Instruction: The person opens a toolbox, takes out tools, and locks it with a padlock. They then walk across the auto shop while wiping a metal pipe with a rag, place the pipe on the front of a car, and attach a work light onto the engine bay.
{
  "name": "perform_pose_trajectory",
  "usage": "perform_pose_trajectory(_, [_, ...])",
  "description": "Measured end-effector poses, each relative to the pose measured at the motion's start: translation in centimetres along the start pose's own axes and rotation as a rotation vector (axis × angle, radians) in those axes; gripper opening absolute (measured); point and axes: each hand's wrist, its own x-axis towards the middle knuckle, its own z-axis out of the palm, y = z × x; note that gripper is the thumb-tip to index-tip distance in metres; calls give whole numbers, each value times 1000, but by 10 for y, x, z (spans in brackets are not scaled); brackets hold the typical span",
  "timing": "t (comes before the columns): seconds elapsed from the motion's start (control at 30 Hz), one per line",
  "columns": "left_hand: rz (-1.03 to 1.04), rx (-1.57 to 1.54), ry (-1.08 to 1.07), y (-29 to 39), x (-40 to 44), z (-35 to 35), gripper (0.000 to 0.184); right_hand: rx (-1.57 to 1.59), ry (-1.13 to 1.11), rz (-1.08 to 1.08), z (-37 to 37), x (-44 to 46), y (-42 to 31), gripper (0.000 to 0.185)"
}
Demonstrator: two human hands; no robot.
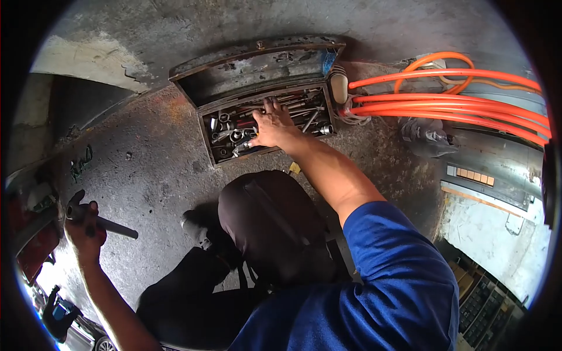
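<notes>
At the left, my left hand (85, 231) is wrapped round a dark metal bar (119, 228), which sticks out to the right of the fist. My right hand (272, 124) reaches into an open metal toolbox (212, 153) on the floor, its fingers spread over the tools. Sockets (236, 136), wrenches and other metal tools lie jumbled around it in the box. Whether the fingertips touch a tool cannot be made out. The box's lid (252, 67) stands raised against the wall side.
Orange hoses (456, 105) run to the right from beside the toolbox. A plastic bag (424, 136) lies below them. Red equipment (38, 254) stands at the far left. A whitish panel (486, 234) and a tray of dark parts (483, 310) are at the right.
</notes>
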Motion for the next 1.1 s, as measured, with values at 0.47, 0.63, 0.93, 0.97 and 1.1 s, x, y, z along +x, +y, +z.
perform_pose_trajectory(0.47, [-66,82,-21,21,2,8,38,846,635,507,22,25,99,66])
perform_pose_trajectory(0.63, [-11,170,47,24,3,13,37,1007,647,450,42,54,124,58])
perform_pose_trajectory(0.93, [39,173,63,13,0,8,40,152,382,209,18,5,75,39])
perform_pose_trajectory(0.97, [40,173,56,12,-1,7,40,153,379,216,21,1,75,39])
perform_pose_trajectory(1.1, [77,238,38,17,-1,6,38,51,370,32,28,-19,73,34])
